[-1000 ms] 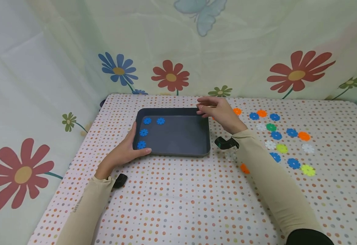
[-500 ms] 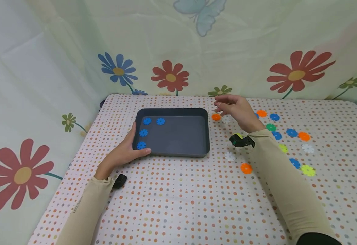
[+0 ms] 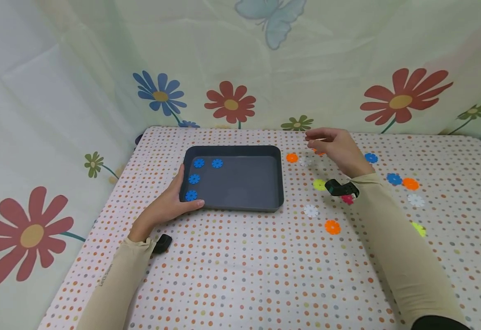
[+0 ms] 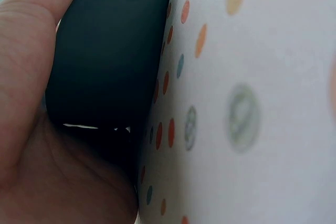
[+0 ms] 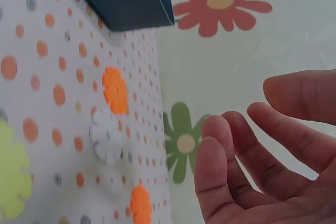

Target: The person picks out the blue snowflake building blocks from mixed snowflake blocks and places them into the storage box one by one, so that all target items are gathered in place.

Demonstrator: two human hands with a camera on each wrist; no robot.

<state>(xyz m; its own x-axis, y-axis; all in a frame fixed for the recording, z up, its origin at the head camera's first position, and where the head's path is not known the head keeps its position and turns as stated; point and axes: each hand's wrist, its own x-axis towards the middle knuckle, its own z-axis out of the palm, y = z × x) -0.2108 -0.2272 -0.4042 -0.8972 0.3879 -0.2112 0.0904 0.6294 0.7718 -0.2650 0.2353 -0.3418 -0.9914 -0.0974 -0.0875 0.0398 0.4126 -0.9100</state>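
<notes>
My left hand grips the near left corner of a dark grey rectangular tray, its thumb over the front rim and its fingers along the left wall. In the left wrist view the palm sits against the tray's dark outer side. Inside the tray lie several blue notched plastic discs, along the left and back. My right hand hovers right of the tray over loose discs, fingers bent and holding nothing. The right wrist view shows an orange disc and a white disc on the table below it.
Many more discs lie to the right, among them a yellow disc, a white disc, an orange disc and a blue disc. My right forearm hides some. A flowered curtain hangs behind the dotted tablecloth.
My right hand has moved right, from over the tray's back right corner to above the loose discs. My left hand, the tray and the blue discs in it have stayed put.
</notes>
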